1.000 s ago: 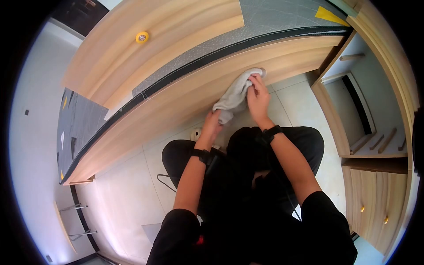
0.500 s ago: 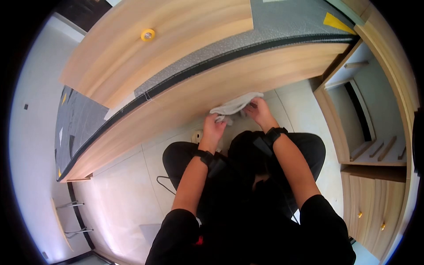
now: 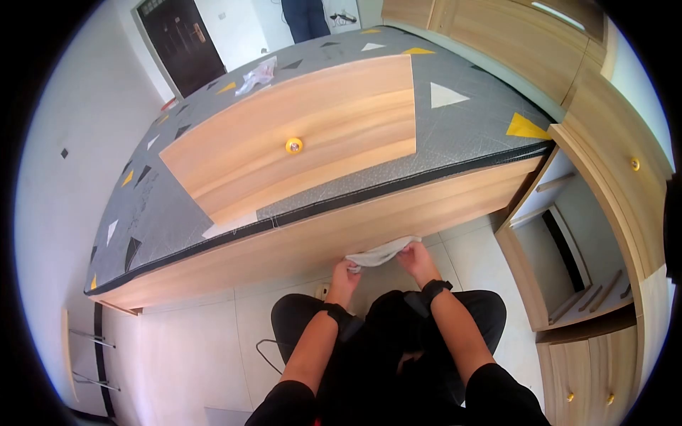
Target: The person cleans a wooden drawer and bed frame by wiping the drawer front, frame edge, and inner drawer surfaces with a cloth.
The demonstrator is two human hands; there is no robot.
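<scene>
A pale grey-white cloth [image 3: 381,254] is stretched between my two hands, low in front of the wooden side board of the bed [image 3: 320,238]. My left hand [image 3: 345,275] is closed on its left end. At the right end, my right hand [image 3: 414,257] grips the cloth with fingers curled. The middle of the cloth hangs in loose folds. Both hands are above the tiled floor, close to my knees. Whether the cloth touches the board I cannot tell.
On the patterned mattress [image 3: 163,213] lie a wooden drawer front [image 3: 341,121] with a yellow knob and a crumpled plastic bag [image 3: 257,76]. To the right stands an open wooden cabinet [image 3: 522,277]. Another person's legs [image 3: 305,20] show at the back, near a dark door [image 3: 182,42].
My view has tilted up, so more of the mattress and the far room shows. The cloth is still in both hands, now pulled a little straighter.
</scene>
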